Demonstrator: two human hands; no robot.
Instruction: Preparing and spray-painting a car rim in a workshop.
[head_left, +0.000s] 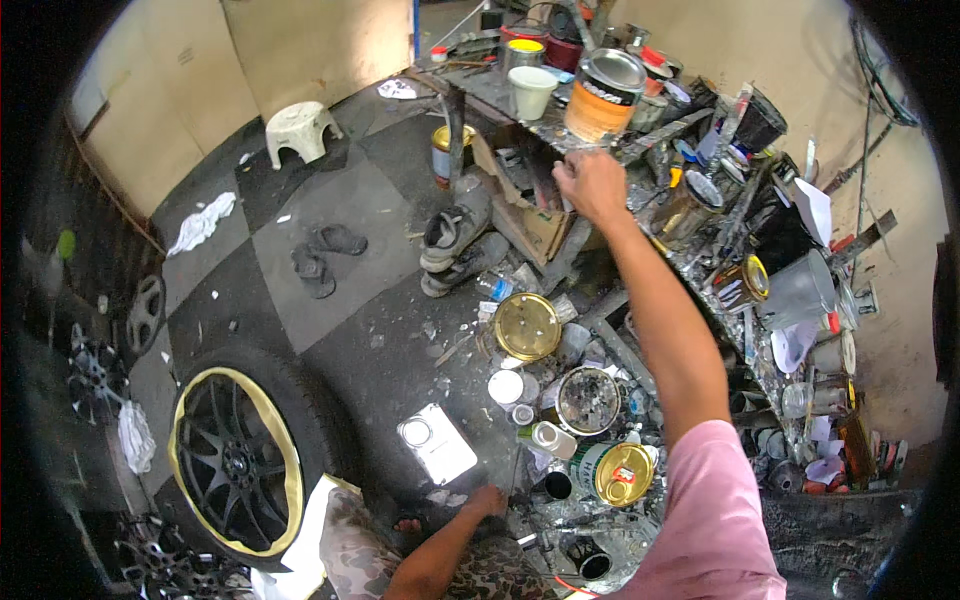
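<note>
My right hand (590,180) is raised at the shelf's front edge, just below a large orange can (601,100) with a silver lid. Its fingers are curled; what they hold, if anything, is hidden. A white tub (530,92) stands left of the can, and an open cardboard box (545,225) lies below the hand. My left hand (485,503) is low beside my camouflage-covered legs, near a rectangular silver container (439,447) on the floor; its fingers are too small and hidden to read.
A tyre with a tape-edged black rim (241,462) stands lower left. Shoes (450,240), sandals (328,248) and a white stool (303,125) sit on the checkered floor (300,205). Several cans, including a gold-lidded one (527,325), crowd the floor beside cluttered, paint-stained shelving (660,132).
</note>
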